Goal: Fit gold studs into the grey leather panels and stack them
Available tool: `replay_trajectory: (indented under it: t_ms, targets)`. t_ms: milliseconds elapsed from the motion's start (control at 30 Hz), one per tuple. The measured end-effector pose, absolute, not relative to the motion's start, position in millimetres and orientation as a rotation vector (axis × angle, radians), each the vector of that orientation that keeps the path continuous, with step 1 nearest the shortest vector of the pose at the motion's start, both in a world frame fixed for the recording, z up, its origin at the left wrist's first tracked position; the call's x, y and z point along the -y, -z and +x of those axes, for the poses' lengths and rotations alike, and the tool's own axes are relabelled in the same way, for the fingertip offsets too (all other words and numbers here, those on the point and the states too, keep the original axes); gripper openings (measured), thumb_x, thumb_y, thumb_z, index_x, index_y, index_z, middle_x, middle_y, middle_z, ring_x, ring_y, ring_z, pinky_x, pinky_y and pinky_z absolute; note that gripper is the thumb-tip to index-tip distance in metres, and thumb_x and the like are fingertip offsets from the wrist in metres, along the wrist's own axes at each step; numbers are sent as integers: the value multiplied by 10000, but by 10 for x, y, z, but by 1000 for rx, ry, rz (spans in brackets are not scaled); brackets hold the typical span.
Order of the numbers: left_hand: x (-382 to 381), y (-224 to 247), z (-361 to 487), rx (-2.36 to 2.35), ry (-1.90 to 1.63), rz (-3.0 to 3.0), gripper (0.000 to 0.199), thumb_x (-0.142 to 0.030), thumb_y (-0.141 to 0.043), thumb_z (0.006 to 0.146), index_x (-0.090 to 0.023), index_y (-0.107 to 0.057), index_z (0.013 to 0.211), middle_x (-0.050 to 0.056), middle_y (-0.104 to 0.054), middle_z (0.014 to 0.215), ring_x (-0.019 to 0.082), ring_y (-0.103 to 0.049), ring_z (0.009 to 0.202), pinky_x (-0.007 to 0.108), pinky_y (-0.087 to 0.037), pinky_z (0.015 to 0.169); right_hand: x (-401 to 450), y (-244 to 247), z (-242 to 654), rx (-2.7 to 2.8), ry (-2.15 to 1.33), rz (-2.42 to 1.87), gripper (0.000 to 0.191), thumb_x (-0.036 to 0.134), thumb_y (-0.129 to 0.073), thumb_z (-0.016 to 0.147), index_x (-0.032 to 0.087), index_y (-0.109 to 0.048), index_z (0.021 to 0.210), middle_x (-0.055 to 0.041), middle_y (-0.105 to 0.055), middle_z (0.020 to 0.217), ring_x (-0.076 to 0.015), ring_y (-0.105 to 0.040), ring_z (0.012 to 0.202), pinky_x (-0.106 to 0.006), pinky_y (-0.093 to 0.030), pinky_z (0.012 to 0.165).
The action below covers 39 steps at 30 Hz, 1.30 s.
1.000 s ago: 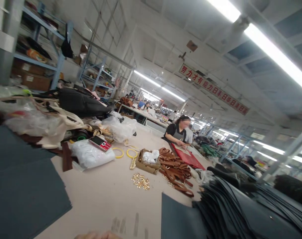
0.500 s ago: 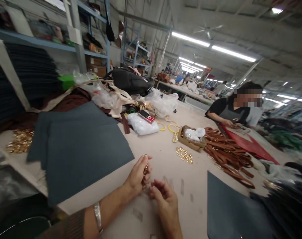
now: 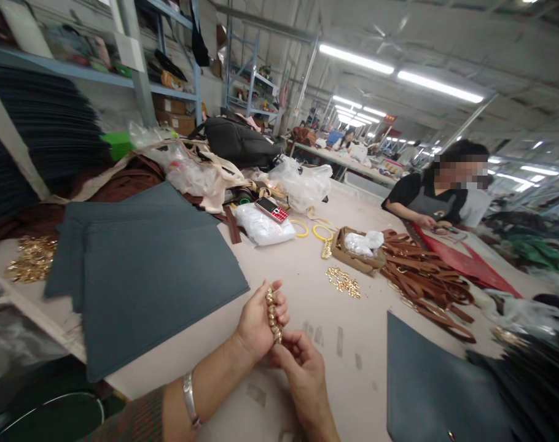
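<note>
A row of small gold metal pieces (image 3: pixel 273 316), lined up like beads, lies along the palm and fingers of my left hand (image 3: pixel 254 325), which is closed around it. My right hand (image 3: pixel 304 365) is closed in a pinch at the row's lower end, thumb and forefinger together; the fingertips partly hide what they grip. Beyond my hands a loose scatter of small gold pieces (image 3: pixel 343 282) lies on the table (image 3: pixel 298 276). To the left are large dark blue-grey sheets (image 3: pixel 160 282), overlapping each other.
A small cardboard box (image 3: pixel 359 261) with white plastic stands near brown straps (image 3: pixel 422 282). Another dark sheet (image 3: pixel 431 380) lies at right. A phone (image 3: pixel 271 209) rests on a white plastic packet (image 3: pixel 261 227). A gold heap (image 3: pixel 33 259) sits far left. A co-worker (image 3: pixel 427 190) works opposite.
My left hand has turned and its fingers have loosened, so more of the gold row shows. My right fingertips have come up against the row's lower end.
</note>
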State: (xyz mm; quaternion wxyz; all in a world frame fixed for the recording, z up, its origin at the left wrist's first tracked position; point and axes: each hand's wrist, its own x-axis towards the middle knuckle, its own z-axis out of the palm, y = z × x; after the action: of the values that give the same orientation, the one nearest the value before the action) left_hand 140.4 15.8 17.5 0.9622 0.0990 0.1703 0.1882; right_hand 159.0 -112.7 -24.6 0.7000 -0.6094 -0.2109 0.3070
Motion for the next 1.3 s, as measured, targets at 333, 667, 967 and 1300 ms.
replay_trajectory:
  t_ms: [333,667,967,1300]
  targets:
    - [-68,-153,1367,-309,-500,388,237,-418,-587,886,-184,-560,908,-70,-468,538,35,-263,322,141,-206,312,1112,171,1560,453,-664,-1422,380,464,-754,733,124,-733,904,-56,-716,761,-140,-616,649,-244,-523,611]
    - [77,-127,1339,-320,-584,597,397,-518,-706,770,-170,-561,896,-99,-449,475,10,-198,299,122,-176,291,1096,220,1528,451,-622,-1426,208,307,-716,694,125,-722,797,-43,-710,724,-165,-629,663,-268,-536,628]
    - [205,-186,1315,-350,-574,641,380,-461,-759,701,-175,-529,802,-115,-408,442,8,-193,304,135,-161,299,1122,198,1533,556,-435,-1535,101,250,-603,716,160,-640,687,-10,-652,662,-153,-582,653,-238,-487,615]
    - [-60,-301,802,-459,-558,576,430,-513,-762,601,-186,-525,749,-109,-395,426,9,-157,301,176,-85,324,1158,488,1601,426,-494,-1616,468,633,-753,597,212,-732,800,-14,-606,526,-178,-529,474,-292,-464,467]
